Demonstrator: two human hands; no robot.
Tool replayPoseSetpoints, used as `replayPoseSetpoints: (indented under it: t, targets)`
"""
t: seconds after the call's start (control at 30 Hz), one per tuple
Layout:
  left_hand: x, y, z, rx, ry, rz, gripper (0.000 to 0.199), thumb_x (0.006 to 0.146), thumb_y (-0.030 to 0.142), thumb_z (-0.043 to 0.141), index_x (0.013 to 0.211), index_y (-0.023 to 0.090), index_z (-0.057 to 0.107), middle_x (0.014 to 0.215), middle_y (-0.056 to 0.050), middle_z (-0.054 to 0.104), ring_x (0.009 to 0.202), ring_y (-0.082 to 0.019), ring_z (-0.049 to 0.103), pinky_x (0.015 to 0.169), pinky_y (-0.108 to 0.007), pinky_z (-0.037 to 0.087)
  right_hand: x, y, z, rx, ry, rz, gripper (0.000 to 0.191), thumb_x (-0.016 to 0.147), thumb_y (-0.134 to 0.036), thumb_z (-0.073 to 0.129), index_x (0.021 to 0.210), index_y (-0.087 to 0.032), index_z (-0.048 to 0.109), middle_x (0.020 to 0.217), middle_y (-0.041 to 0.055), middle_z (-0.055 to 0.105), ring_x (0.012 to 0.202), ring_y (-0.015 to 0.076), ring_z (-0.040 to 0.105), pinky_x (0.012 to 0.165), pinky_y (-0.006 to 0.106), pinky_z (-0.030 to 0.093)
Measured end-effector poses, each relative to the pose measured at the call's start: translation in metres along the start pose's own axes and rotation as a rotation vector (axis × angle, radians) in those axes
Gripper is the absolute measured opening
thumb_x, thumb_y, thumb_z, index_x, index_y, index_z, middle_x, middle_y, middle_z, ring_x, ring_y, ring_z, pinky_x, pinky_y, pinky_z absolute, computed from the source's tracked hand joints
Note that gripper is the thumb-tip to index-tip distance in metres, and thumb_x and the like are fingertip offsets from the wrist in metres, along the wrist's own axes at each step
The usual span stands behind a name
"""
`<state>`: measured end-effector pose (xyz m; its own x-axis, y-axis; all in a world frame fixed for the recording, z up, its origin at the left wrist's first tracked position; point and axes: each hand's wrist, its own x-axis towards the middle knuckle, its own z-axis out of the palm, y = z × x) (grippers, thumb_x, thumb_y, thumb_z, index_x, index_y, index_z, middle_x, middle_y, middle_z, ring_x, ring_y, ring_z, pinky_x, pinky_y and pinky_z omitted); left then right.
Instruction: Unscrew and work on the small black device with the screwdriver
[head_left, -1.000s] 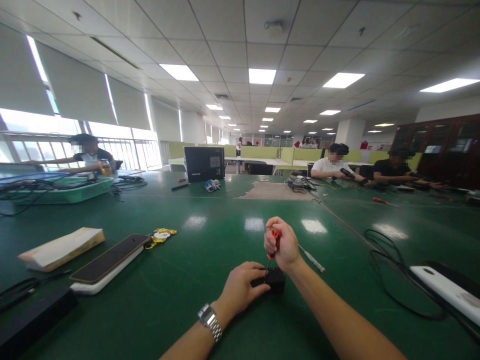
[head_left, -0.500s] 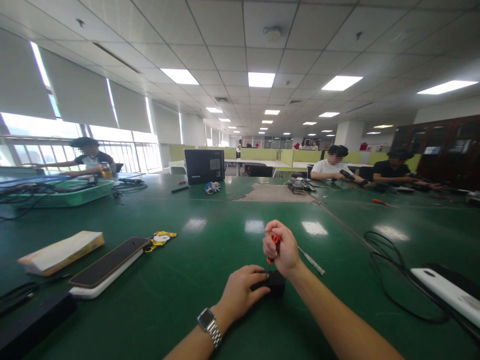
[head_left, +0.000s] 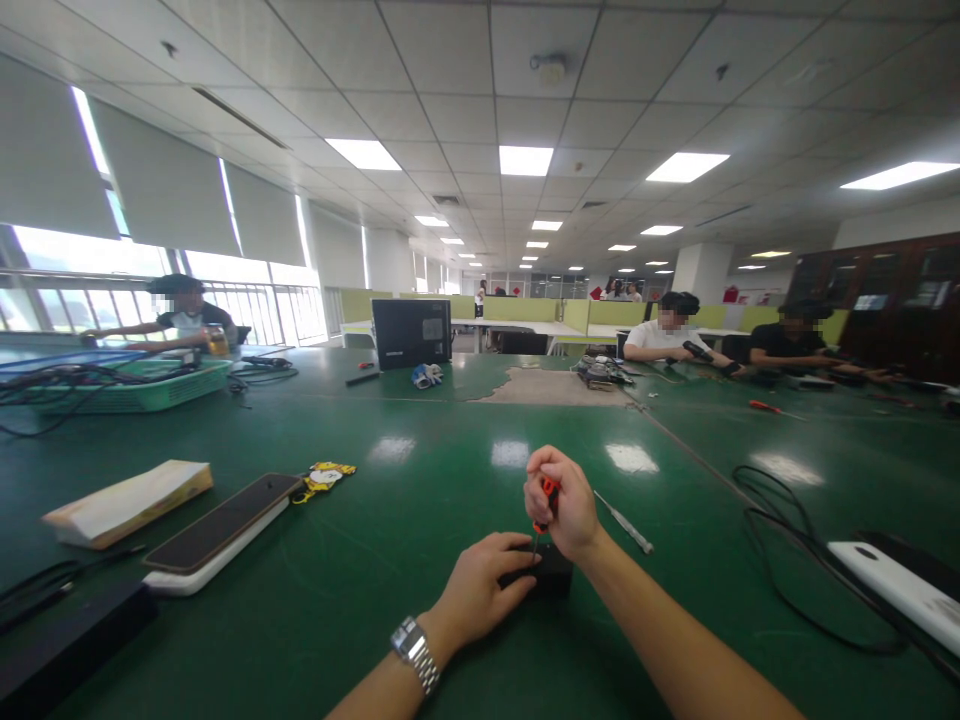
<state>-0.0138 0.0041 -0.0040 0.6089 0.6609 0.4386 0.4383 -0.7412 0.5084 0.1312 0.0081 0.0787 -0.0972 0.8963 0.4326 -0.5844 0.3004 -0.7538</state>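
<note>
My right hand is wrapped round the red-and-black handle of a screwdriver, which stands nearly upright. The screwdriver's shaft points down at a small black box on the green table; its tip is hidden by my fingers. My left hand, with a metal-banded watch on the wrist, grips the box from the left, thumb in front and fingers on top. Just right of my right hand lies a thin clear-handled screwdriver.
Left on the green table are a tissue pack, a phone on a white slab and a yellow cartoon item. Cables and a white device lie right. Co-workers sit beyond, near a green basket and a computer case.
My right fist has dipped very slightly on the screwdriver. My left hand keeps its hold on the box, and the wrist has rolled a little. The whole view has shifted slightly.
</note>
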Motion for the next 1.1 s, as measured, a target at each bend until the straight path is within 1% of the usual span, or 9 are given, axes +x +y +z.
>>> replayPoseSetpoints:
  t: [0.07, 0.13, 0.23, 0.4, 0.5, 0.6, 0.77, 0.93, 1.1]
  targets:
    - [-0.001, -0.001, -0.001, -0.024, 0.001, -0.008, 0.029, 0.082, 0.022, 0.065, 0.111, 0.027, 0.068, 0.125, -0.004, 0.061, 0.112, -0.023, 0.057, 0.099, -0.037, 0.046, 0.000, 0.001, 0.002, -0.034, 0.021, -0.008, 0.006, 0.072, -0.023, 0.054, 0.077, -0.020, 0.053, 0.049, -0.0072, 0.051, 0.031, 0.0058, 0.035, 0.032, 0.017, 0.025]
    - [-0.001, -0.001, -0.003, -0.051, 0.010, -0.013, 0.033, 0.080, 0.022, 0.067, 0.112, 0.025, 0.067, 0.123, -0.006, 0.061, 0.112, -0.024, 0.057, 0.100, -0.037, 0.045, 0.001, 0.001, 0.002, -0.056, 0.052, 0.002, 0.013, 0.071, -0.023, 0.059, 0.081, -0.021, 0.051, 0.056, -0.0070, 0.054, 0.035, 0.0069, 0.043, 0.033, 0.017, 0.029]
    - [-0.002, -0.001, -0.005, -0.088, 0.018, -0.025, 0.032, 0.078, 0.022, 0.068, 0.111, 0.023, 0.067, 0.117, -0.007, 0.063, 0.107, -0.023, 0.059, 0.097, -0.034, 0.047, 0.003, -0.003, -0.001, -0.083, 0.065, 0.061, 0.018, 0.070, -0.026, 0.065, 0.079, -0.021, 0.049, 0.057, -0.0066, 0.056, 0.041, 0.0097, 0.051, 0.038, 0.020, 0.038]
    - [-0.003, 0.001, -0.007, -0.108, 0.018, -0.044, 0.029, 0.080, 0.021, 0.068, 0.109, 0.023, 0.067, 0.113, -0.006, 0.064, 0.103, -0.022, 0.059, 0.094, -0.032, 0.047, 0.004, -0.013, -0.007, -0.133, 0.050, 0.134, 0.015, 0.074, -0.032, 0.060, 0.078, -0.020, 0.052, 0.050, -0.0057, 0.054, 0.043, 0.0129, 0.055, 0.043, 0.022, 0.041]
    - [-0.003, 0.001, -0.006, -0.110, 0.023, -0.055, 0.030, 0.080, 0.020, 0.069, 0.109, 0.024, 0.067, 0.113, -0.005, 0.064, 0.103, -0.022, 0.059, 0.094, -0.032, 0.046, 0.004, -0.014, -0.009, -0.173, 0.030, 0.156, 0.015, 0.073, -0.029, 0.061, 0.082, -0.019, 0.055, 0.061, -0.0026, 0.061, 0.055, 0.0135, 0.059, 0.049, 0.023, 0.045]
    - [-0.003, 0.001, -0.007, -0.112, 0.024, -0.061, 0.031, 0.079, 0.019, 0.070, 0.109, 0.025, 0.067, 0.113, -0.004, 0.064, 0.102, -0.021, 0.059, 0.093, -0.032, 0.046, 0.005, -0.014, -0.008, -0.185, 0.050, 0.135, 0.017, 0.070, -0.025, 0.062, 0.084, -0.019, 0.057, 0.067, -0.0030, 0.061, 0.058, 0.0114, 0.056, 0.053, 0.023, 0.046]
    - [-0.003, 0.001, -0.007, -0.130, 0.016, -0.057, 0.030, 0.079, 0.019, 0.069, 0.108, 0.024, 0.068, 0.113, -0.005, 0.064, 0.103, -0.021, 0.059, 0.094, -0.031, 0.046, 0.005, -0.014, -0.004, -0.169, 0.020, 0.143, 0.013, 0.075, -0.030, 0.056, 0.082, -0.019, 0.055, 0.049, -0.0066, 0.051, 0.045, 0.0109, 0.049, 0.052, 0.025, 0.044]
    - [-0.003, 0.001, -0.007, -0.128, 0.020, -0.065, 0.031, 0.079, 0.019, 0.069, 0.109, 0.024, 0.067, 0.114, -0.005, 0.063, 0.103, -0.022, 0.059, 0.094, -0.032, 0.045, 0.005, -0.013, -0.004, -0.194, 0.073, 0.135, 0.020, 0.071, -0.027, 0.062, 0.088, -0.019, 0.056, 0.068, -0.0031, 0.060, 0.059, 0.0116, 0.055, 0.054, 0.024, 0.045]
    - [-0.003, 0.001, -0.007, -0.143, 0.017, -0.070, 0.030, 0.079, 0.019, 0.070, 0.108, 0.024, 0.068, 0.112, -0.005, 0.064, 0.101, -0.021, 0.059, 0.093, -0.031, 0.045, 0.005, -0.013, -0.005, -0.184, 0.029, 0.111, 0.014, 0.075, -0.029, 0.055, 0.085, -0.019, 0.055, 0.049, -0.0070, 0.051, 0.045, 0.0102, 0.047, 0.053, 0.025, 0.043]
